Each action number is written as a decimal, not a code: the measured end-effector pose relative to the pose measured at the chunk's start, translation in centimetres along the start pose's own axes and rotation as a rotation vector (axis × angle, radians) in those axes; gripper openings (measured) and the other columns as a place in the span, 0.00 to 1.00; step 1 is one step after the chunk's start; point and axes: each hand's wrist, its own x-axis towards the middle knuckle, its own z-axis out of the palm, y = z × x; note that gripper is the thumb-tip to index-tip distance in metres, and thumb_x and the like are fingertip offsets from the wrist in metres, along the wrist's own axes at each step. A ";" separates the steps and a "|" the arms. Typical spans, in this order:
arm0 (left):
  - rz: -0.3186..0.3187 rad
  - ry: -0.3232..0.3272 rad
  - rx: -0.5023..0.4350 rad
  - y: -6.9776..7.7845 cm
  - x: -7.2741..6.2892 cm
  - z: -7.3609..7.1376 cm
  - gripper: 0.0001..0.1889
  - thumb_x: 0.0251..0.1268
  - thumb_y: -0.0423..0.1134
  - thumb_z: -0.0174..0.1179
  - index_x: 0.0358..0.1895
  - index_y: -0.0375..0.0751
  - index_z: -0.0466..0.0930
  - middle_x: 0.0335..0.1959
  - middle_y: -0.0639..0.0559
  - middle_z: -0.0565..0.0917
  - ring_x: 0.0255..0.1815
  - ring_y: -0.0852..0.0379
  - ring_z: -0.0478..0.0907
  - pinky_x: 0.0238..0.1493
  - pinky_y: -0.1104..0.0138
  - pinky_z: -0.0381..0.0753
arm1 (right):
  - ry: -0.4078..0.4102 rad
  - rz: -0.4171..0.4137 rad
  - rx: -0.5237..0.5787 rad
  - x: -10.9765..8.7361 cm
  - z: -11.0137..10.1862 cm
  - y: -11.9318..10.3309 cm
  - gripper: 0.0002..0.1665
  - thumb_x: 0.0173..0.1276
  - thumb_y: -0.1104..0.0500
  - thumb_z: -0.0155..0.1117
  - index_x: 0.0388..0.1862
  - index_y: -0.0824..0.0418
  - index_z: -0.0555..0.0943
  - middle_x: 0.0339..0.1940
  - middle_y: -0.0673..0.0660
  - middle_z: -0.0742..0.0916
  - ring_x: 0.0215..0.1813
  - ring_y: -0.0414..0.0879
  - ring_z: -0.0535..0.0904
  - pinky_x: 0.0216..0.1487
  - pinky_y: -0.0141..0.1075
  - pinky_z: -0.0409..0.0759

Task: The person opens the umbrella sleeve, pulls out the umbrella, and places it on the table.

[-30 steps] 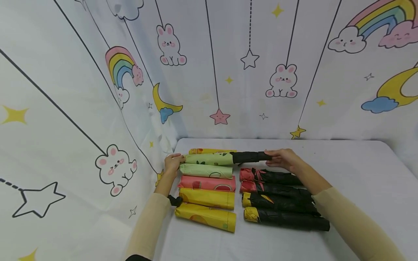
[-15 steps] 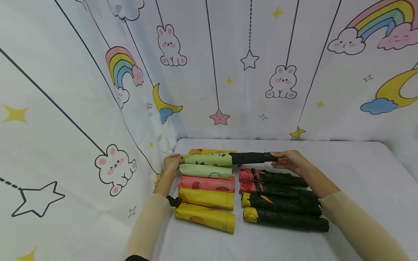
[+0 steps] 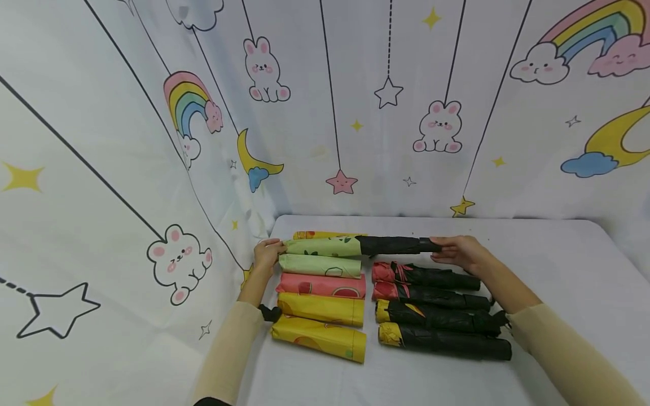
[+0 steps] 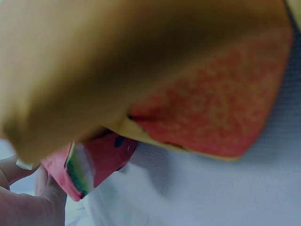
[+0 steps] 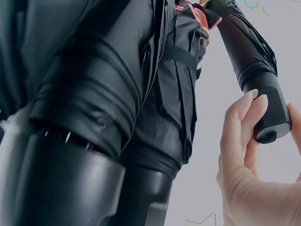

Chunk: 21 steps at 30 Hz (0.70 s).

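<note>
My left hand (image 3: 266,254) pinches the left end of a light green patterned sleeve (image 3: 320,246) near the back of the table. A black folded umbrella (image 3: 388,245) sticks out of the sleeve's right end. The fingers of my right hand (image 3: 462,252) grip its handle tip; up close in the right wrist view, thumb and fingers sit on either side of the black handle (image 5: 273,115). In the left wrist view a yellow sleeve (image 4: 202,103) and a red watermelon-print sleeve (image 4: 101,165) cover much of the scene, with my left hand partly showing at the edge.
Below lie a pale green sleeve (image 3: 320,266), a pink sleeve (image 3: 321,285) and two yellow sleeves (image 3: 321,308). To their right, several folded black umbrellas (image 3: 447,341) with pink or yellow ends lie in a column. A yellow roll (image 3: 330,234) lies behind the held sleeve.
My right hand has moved to the right with the umbrella handle, and more of the black umbrella shows outside the green sleeve. My left hand has stayed nearly still on the sleeve.
</note>
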 end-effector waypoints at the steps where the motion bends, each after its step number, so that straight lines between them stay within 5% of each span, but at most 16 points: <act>1: -0.001 -0.001 0.000 0.0 0.0 0.0 0.21 0.70 0.32 0.67 0.64 0.35 0.78 0.65 0.40 0.81 0.55 0.50 0.78 0.56 0.60 0.77 | -0.005 -0.005 -0.009 -0.1 -0.1 0.0 0.17 0.77 0.56 0.67 0.57 0.62 0.76 0.60 0.68 0.75 0.50 0.51 0.90 0.62 0.48 0.83; 5: -0.003 -0.002 0.003 0.0 0.0 0.0 0.21 0.70 0.32 0.67 0.64 0.35 0.78 0.64 0.41 0.81 0.49 0.54 0.78 0.50 0.63 0.77 | -0.013 -0.012 -0.016 -0.5 -0.8 0.1 0.18 0.78 0.57 0.66 0.59 0.62 0.74 0.61 0.67 0.74 0.51 0.51 0.89 0.60 0.46 0.84; 11: 0.009 -0.010 -0.008 -0.1 0.1 0.0 0.21 0.71 0.31 0.67 0.64 0.33 0.77 0.64 0.40 0.81 0.35 0.61 0.75 0.37 0.69 0.75 | -0.013 -0.002 0.000 -0.9 -1.9 0.3 0.13 0.79 0.58 0.64 0.56 0.60 0.75 0.50 0.54 0.82 0.48 0.49 0.90 0.60 0.45 0.85; 15: 0.015 -0.014 -0.017 -0.1 0.2 -0.1 0.23 0.71 0.31 0.66 0.66 0.32 0.76 0.63 0.40 0.81 0.31 0.63 0.75 0.35 0.70 0.75 | -0.018 0.004 0.019 -1.2 -2.5 0.6 0.05 0.79 0.59 0.63 0.49 0.56 0.82 0.48 0.50 0.85 0.49 0.49 0.90 0.58 0.43 0.85; 21: 0.008 -0.019 -0.020 -0.1 0.2 -0.2 0.24 0.70 0.31 0.67 0.67 0.32 0.76 0.62 0.39 0.82 0.28 0.64 0.74 0.35 0.70 0.76 | -0.013 0.008 0.022 -1.6 -3.2 1.1 0.04 0.79 0.59 0.63 0.44 0.54 0.86 0.49 0.52 0.86 0.51 0.50 0.89 0.57 0.41 0.86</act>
